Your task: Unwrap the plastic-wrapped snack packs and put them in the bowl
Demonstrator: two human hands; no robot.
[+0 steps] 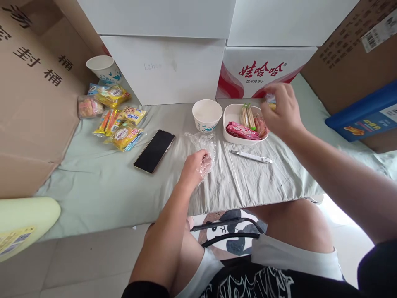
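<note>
My left hand is closed on a clear plastic bag, which lies crumpled on the cloth. My right hand is raised at the right side of a white plastic tray, its fingers closed round a small snack packet with yellow and pale blue on it; most of it is hidden by the fingers. In the tray lie a pink wrapped snack, a clear packet of stick-shaped biscuits and a reddish packet. A paper bowl stands left of the tray.
A utility knife lies before the tray. Further left are a phone, several packaged snacks and another paper bowl. White boxes wall off the back; cardboard boxes flank both sides.
</note>
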